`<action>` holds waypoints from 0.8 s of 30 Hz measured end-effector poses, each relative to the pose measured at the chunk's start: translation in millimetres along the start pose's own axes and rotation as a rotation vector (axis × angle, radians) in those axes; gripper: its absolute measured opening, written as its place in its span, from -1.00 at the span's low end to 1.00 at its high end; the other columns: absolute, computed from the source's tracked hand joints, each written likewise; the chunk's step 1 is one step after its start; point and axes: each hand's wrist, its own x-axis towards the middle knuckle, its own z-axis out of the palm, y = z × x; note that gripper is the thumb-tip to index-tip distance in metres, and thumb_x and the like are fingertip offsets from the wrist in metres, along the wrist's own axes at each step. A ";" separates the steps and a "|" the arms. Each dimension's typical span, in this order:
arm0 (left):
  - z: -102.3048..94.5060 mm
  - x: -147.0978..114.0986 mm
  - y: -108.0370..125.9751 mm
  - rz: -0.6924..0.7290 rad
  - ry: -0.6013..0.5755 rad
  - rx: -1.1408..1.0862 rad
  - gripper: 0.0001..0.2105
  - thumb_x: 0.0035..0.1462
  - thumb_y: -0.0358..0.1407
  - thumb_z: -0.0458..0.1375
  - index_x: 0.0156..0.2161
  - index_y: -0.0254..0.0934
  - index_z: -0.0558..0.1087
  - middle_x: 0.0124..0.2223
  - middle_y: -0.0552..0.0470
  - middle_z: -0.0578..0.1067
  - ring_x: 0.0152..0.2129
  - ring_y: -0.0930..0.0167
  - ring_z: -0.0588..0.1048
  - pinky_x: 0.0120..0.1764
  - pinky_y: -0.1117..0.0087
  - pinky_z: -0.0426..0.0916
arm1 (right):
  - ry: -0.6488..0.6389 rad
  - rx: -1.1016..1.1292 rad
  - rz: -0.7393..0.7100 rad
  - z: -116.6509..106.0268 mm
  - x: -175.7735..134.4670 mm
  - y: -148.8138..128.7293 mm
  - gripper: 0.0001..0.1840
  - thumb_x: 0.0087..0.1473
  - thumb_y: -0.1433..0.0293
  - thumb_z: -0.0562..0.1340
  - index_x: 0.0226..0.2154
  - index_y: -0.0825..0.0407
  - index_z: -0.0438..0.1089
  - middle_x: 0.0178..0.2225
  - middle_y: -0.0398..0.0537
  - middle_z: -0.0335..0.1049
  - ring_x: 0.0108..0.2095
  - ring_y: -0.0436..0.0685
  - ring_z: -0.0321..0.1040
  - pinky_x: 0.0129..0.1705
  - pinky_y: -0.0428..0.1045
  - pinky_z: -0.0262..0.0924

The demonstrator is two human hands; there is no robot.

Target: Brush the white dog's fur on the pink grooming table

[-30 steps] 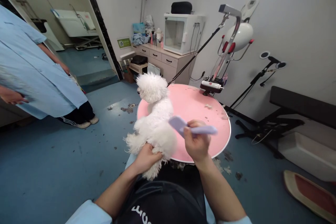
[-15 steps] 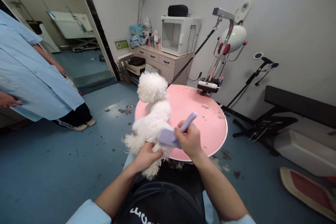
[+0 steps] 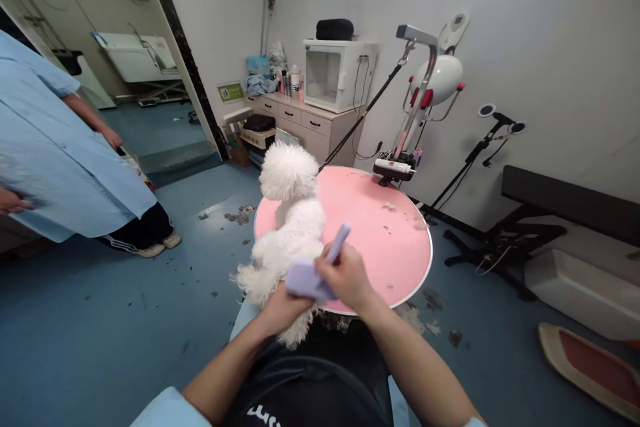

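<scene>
A fluffy white dog [image 3: 300,217] is on the near left part of a round pink grooming table [image 3: 375,247], its back to me. My right hand [image 3: 347,277] is closed around the handle of a lilac slicker brush [image 3: 306,279], whose head is low over the dog's hindquarters. Just beneath the brush, my left hand [image 3: 283,310] grips the dog by a hind leg [image 3: 299,332]; the brush head hides some of its fingers. A dark leash [image 3: 370,107] runs from the dog's neck area up to a metal grooming arm [image 3: 425,73].
A person in a light blue gown [image 3: 65,147] stands at the left near a doorway. Behind the table are a drawer cabinet [image 3: 317,123] and a white glass-fronted box [image 3: 340,73]. A black bench [image 3: 570,197] stands right. Hair clumps [image 3: 433,298] lie on the floor.
The brush and my right hand have moved left and down toward my left hand, and the brush now covers part of it. The dog stays nearly in place.
</scene>
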 end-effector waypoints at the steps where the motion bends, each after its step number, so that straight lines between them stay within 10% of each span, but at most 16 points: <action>1: 1.1 1.4 -2.8 0.009 0.002 0.001 -0.67 -0.11 -0.33 0.18 -0.16 -0.36 0.50 -0.17 -0.09 0.58 -0.15 0.17 0.51 0.03 0.15 0.31 | 0.099 -0.014 0.030 -0.8 3.3 2.1 -0.88 -0.08 0.34 0.23 -0.52 0.04 0.29 -0.59 -0.20 0.31 -0.58 0.00 0.26 -0.51 -0.10 0.20; 4: 2.9 4.4 -11.2 0.073 0.002 -0.023 -0.62 -0.10 -0.36 0.19 -0.08 -0.30 0.48 -0.03 -0.07 0.53 -0.02 0.20 0.45 0.14 0.18 0.21 | 0.432 -0.021 0.035 -3.4 7.2 8.3 -0.87 -0.05 0.33 0.21 -0.50 0.04 0.29 -0.57 -0.17 0.32 -0.54 0.02 0.28 -0.47 -0.08 0.21; 8: 3.4 4.7 -22.9 -0.039 0.008 -0.039 -0.55 -0.16 -0.24 0.29 -0.08 -0.32 0.48 -0.04 -0.15 0.54 -0.06 0.11 0.47 0.09 0.06 0.26 | -0.007 0.030 0.030 -3.4 0.8 15.5 -0.88 -0.10 0.35 0.25 -0.54 0.04 0.31 -0.62 -0.20 0.31 -0.59 0.00 0.26 -0.52 -0.10 0.18; 12: 3.1 9.7 -35.6 -0.045 0.036 -0.035 -0.48 -0.11 -0.13 0.29 -0.01 -0.31 0.44 0.08 -0.16 0.45 0.11 0.13 0.32 0.20 0.11 0.12 | 0.394 0.055 0.070 -5.9 -0.2 27.8 -0.85 -0.03 0.31 0.21 -0.50 0.05 0.29 -0.56 -0.17 0.32 -0.51 0.03 0.30 -0.43 -0.06 0.23; 16: -4.2 27.6 -49.0 -0.006 0.090 -0.071 -0.48 -0.06 -0.09 0.26 0.01 -0.28 0.40 0.18 -0.14 0.34 0.19 0.16 0.21 0.26 0.13 0.00 | 0.186 0.120 0.107 -12.2 -2.1 54.8 -0.82 -0.06 0.30 0.26 -0.51 0.06 0.30 -0.56 -0.17 0.31 -0.53 0.02 0.28 -0.45 -0.07 0.23; 20: -15.8 45.9 -51.9 0.069 0.351 0.026 -0.47 -0.12 -0.13 0.29 0.01 -0.20 0.39 0.21 -0.08 0.30 0.26 0.15 0.04 0.29 0.10 -0.20 | 0.588 0.025 0.242 -29.8 -14.1 99.7 -0.74 -0.05 0.21 0.26 -0.53 0.05 0.26 -0.55 -0.16 0.28 -0.50 0.06 0.28 -0.42 -0.03 0.24; 24: -17.4 56.5 -48.2 0.124 0.271 0.109 -0.54 -0.15 -0.18 0.30 -0.08 -0.24 0.43 0.07 -0.10 0.44 0.17 0.12 0.21 0.26 0.07 -0.07 | 0.279 -0.080 0.334 -32.3 -49.0 132.2 -0.65 -0.01 0.11 0.22 -0.40 0.09 0.41 -0.38 0.03 0.44 -0.43 0.13 0.34 -0.32 0.08 0.29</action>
